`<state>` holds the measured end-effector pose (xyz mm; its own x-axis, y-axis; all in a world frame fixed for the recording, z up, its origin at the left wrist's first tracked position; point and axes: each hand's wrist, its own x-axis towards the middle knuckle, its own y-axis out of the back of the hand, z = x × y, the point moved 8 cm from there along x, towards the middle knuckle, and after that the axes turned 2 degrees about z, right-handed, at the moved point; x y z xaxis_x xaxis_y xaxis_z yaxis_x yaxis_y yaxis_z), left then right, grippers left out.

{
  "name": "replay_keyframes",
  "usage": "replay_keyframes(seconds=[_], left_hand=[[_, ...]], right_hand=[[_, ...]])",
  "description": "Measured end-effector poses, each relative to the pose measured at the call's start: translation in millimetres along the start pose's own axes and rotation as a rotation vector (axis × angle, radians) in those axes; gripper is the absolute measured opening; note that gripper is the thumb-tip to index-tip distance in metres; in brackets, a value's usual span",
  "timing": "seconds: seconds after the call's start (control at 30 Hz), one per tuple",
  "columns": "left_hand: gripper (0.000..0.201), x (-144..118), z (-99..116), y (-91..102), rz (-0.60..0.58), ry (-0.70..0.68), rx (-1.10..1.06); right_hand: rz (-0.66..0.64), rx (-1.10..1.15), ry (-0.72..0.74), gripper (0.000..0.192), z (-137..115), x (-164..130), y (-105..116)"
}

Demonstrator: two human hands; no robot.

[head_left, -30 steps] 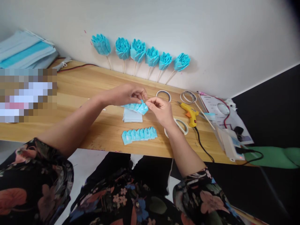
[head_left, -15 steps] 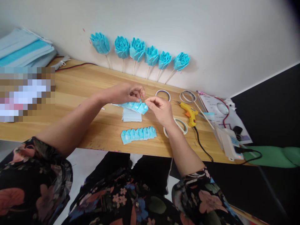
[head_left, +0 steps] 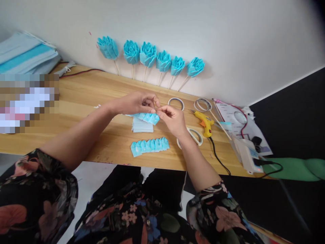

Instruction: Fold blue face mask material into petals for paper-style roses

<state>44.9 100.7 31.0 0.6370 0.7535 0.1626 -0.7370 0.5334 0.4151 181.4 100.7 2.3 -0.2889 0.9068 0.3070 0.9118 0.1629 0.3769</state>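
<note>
My left hand (head_left: 139, 102) and my right hand (head_left: 172, 118) meet at their fingertips above the table. Thumb and fingers are pinched closed on each; whatever sits between them is too small to make out. Directly below the fingertips is a strip of folded light blue pieces (head_left: 149, 118), its left part hidden under my left hand. Beneath it lies a stack of pale folded sheets (head_left: 142, 127). A second overlapping row of folded blue pieces (head_left: 149, 146) rests nearer the table's front edge.
Several blue flowers on sticks (head_left: 148, 55) lean against the wall. To the right are tape rolls (head_left: 199, 137), a yellow glue gun (head_left: 203, 122) with a black cord, and a power strip (head_left: 250, 157). Blue and pale sheets (head_left: 27, 54) are piled at left. White scraps (head_left: 97, 106) lie past my left forearm.
My left fingers have moved slightly right, so both hands' fingertips now touch at the strip's right end. Small white scraps have appeared on the table past my left forearm.
</note>
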Motion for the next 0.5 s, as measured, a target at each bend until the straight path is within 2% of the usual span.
replay_keyframes(seconds=[0.13, 0.3, 0.4, 0.5], left_hand=[[0.024, 2.2, 1.4, -2.1, 0.04, -0.036, 0.018], [0.021, 3.8, 1.7, 7.8, 0.197, -0.048, -0.092], [0.019, 3.4, 0.6, 14.9, 0.295, -0.06, -0.14], [0.019, 3.7, -3.3, 17.2, 0.353, -0.052, -0.143]], right_hand=[[0.007, 0.007, 0.006, 0.028, 2.4, -0.4, 0.2], [0.071, 0.2, -0.073, 0.047, 14.3, -0.5, 5.2], [-0.016, 0.321, -0.154, 0.05, 20.1, -0.9, -4.2], [-0.141, 0.375, -0.204, 0.045, 18.7, -3.1, -18.3]])
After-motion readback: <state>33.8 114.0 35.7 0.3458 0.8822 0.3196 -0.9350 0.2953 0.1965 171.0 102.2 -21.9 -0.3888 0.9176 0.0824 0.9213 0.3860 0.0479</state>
